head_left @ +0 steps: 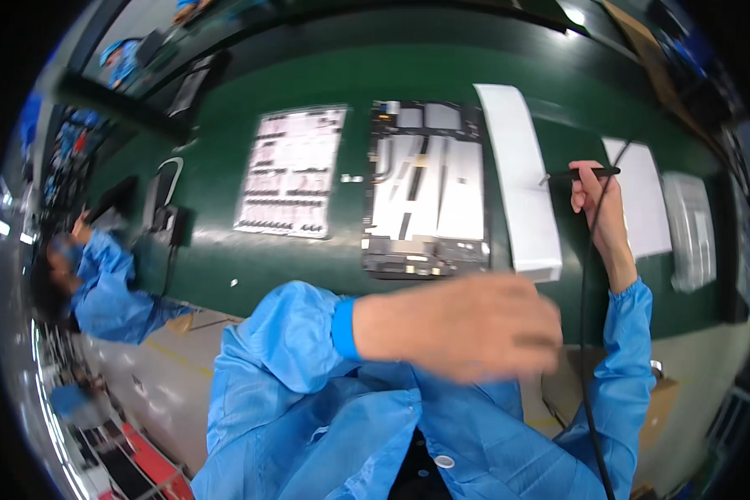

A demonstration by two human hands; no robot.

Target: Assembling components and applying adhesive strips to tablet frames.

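Observation:
My right hand [598,200] grips a slim black pen-shaped tool [587,174] whose thin tip points left, over a long white strip [521,175]. A black cable [587,300] runs past this hand; whether it joins the tool I cannot tell. My left hand [467,325] is smeared by motion, held in front of my body at the table's near edge, and its fingers are not clear. Just beyond it lies an opened tablet-like device [429,187] with silver battery packs and dark circuit boards. Nothing can be made out in the left hand.
A white sheet [292,171] with rows of dark marks lies left of the device, with small white pieces [352,178] between. White paper [644,200] and a clear plastic package [690,233] lie at the right. A co-worker [100,279] sits at the left.

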